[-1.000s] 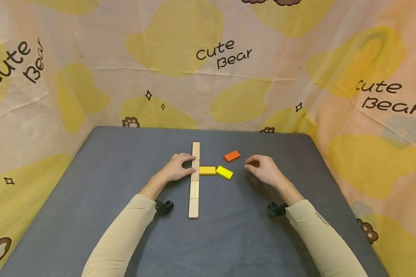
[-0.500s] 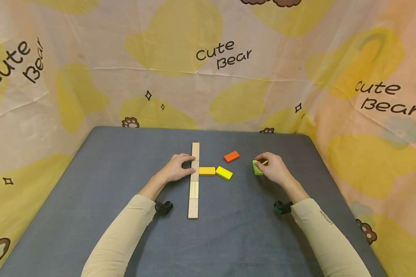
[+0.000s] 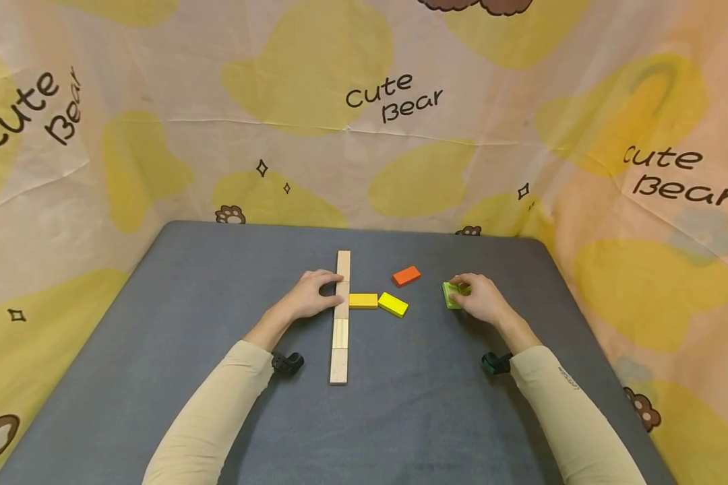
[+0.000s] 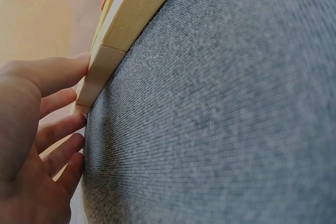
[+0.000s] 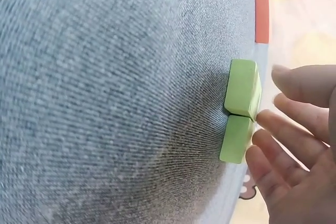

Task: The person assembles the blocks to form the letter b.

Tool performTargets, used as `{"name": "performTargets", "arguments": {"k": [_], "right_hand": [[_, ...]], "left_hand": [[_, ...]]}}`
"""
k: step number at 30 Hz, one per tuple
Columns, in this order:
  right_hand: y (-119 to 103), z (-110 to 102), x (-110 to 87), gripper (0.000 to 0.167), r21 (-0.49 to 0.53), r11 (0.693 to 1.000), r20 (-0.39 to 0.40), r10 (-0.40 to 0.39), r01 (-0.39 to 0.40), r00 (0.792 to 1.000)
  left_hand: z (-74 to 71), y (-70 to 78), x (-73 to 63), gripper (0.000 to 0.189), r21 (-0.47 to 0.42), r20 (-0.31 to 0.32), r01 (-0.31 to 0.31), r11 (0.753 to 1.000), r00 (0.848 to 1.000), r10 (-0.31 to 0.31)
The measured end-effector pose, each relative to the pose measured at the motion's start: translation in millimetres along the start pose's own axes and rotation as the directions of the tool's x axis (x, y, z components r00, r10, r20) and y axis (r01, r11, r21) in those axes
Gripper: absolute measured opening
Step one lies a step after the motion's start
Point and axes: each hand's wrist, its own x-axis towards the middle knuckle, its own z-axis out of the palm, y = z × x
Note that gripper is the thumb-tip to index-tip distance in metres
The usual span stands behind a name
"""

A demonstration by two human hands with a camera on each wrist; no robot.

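Left hand (image 3: pixel 306 295), loosely spread and gripping nothing, touches the row of plain wooden blocks (image 3: pixel 340 333). Right hand (image 3: pixel 484 298), shifted rightward since a second ago, appears to grip nothing; its parted fingers sit beside two green rectangular blocks (image 5: pixel 241 87), now exposed within reach.

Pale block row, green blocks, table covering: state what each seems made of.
Pale block row: likely bare wood, matte; streaks like grain show on it.
Green blocks: perhaps painted wood, smooth; the even colour shows no clear grain, so plastic is possible.
Table covering: fabric, matte; fine ribbed texture shows in both wrist views.
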Motion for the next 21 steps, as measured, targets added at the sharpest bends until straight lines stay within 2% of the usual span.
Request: {"name": "performTargets", "arguments": {"k": [5,14,21], "right_hand": [[0.2,-1.8,-0.4,0.035,-0.010,0.999,0.009,-0.040,0.040,0.999],[-1.8,-0.1,-9.8,0.042,-0.006,1.000,0.035,-0.028,0.028,0.999],[-2.9,-1.4,-16.6,0.047,0.004,0.998,0.065,-0.070,0.070,0.995]], "left_hand": [[0.4,-1.6,-0.3,0.057,0.001,0.000,0.005,1.000,1.000,-0.005],[1.2,-2.3,1.0,0.057,0.000,0.000,0.013,1.000,1.000,-0.013],[0.7,-2.1,1.3,0.057,0.003,-0.002,0.007,1.000,1.000,-0.007]]}}
